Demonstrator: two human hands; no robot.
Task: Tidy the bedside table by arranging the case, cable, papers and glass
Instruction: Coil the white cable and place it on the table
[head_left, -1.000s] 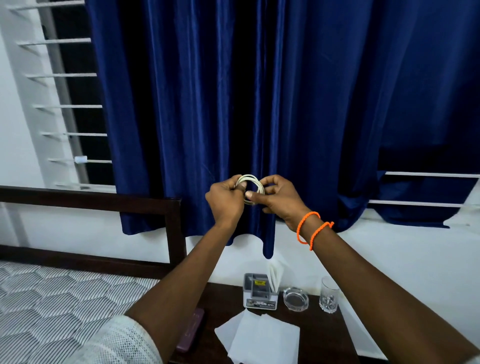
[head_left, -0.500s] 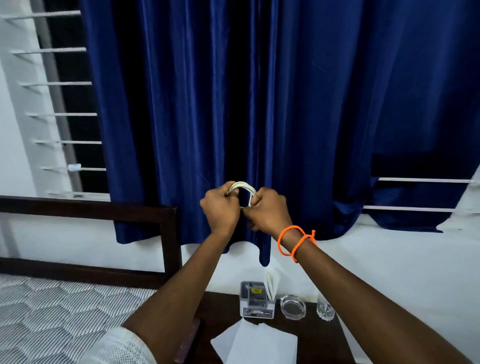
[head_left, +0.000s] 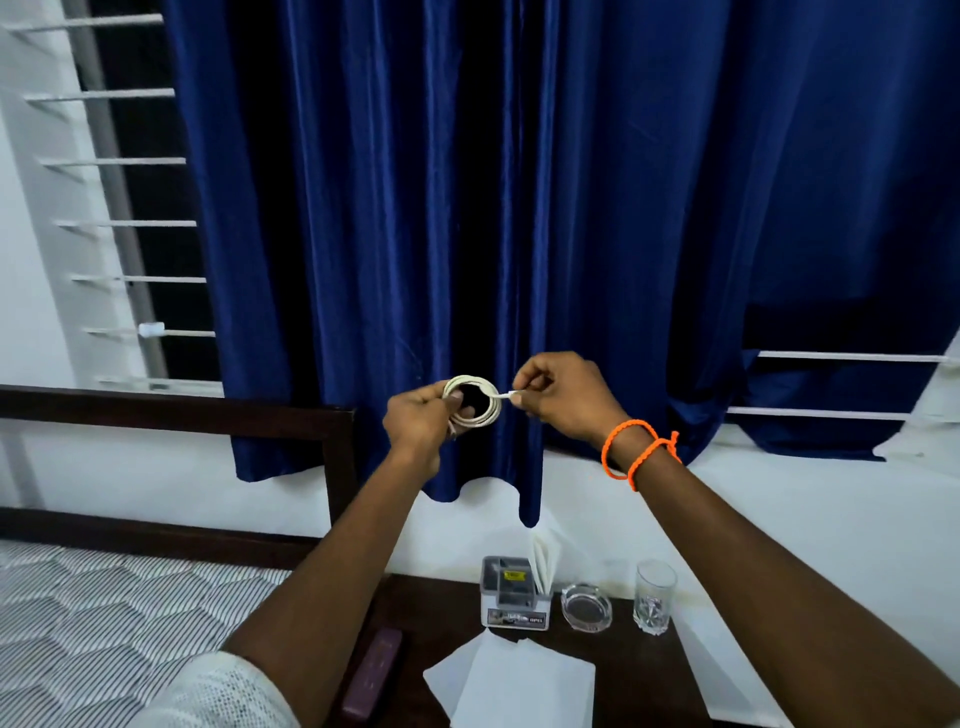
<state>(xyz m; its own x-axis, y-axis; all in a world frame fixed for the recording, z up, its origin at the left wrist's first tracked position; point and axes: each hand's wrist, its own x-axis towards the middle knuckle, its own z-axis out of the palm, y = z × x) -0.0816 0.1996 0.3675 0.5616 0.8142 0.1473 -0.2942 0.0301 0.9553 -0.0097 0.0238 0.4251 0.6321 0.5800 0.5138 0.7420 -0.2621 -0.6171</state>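
While coiled, cable (head_left: 471, 409) between both hands.

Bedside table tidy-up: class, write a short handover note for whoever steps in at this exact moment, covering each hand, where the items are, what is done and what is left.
Left hand: holds the coiled white cable up in front of the blue curtain.
Right hand: pinches the cable's loose end beside the coil.
On the bedside table: papers loosely overlapped at front, maroon case at the left edge, glass upright at back right beside an ashtray and organiser box.
Done: cable mostly coiled.
Left: secure the end, set the cable down, square the papers, arrange case and glass.
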